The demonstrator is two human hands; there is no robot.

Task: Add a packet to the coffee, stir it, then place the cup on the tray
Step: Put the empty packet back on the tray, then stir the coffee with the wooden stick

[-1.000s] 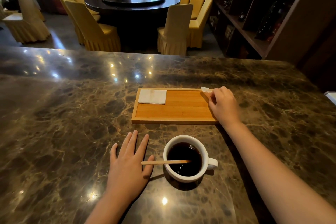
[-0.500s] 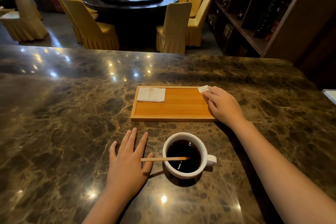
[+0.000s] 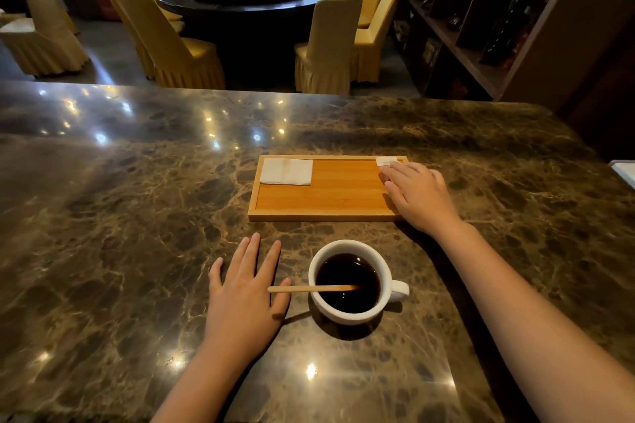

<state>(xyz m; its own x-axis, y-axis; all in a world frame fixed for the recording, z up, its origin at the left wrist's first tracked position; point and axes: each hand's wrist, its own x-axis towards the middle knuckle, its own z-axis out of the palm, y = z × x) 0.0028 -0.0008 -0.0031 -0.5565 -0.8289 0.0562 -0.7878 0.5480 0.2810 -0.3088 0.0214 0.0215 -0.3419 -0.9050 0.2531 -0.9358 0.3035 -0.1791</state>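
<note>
A white cup (image 3: 350, 314) of black coffee stands on the marble counter, handle to the right, with a wooden stir stick (image 3: 311, 288) resting across its left rim. My left hand (image 3: 245, 295) lies flat on the counter just left of the cup, fingers spread. Behind the cup sits a wooden tray (image 3: 326, 196). A small white packet (image 3: 386, 161) lies at the tray's far right corner. My right hand (image 3: 419, 196) rests over the tray's right end, its fingertips on the packet's near edge; I cannot tell whether they pinch it.
A folded white napkin (image 3: 287, 172) lies in the tray's far left corner. Something white (image 3: 625, 173) pokes in at the counter's right edge. Beyond the counter are yellow-covered chairs, a round dark table and a dark shelf unit on the right.
My right hand has flattened a little and slid its fingers toward the packet. The left hand, cup and stick have stayed put.
</note>
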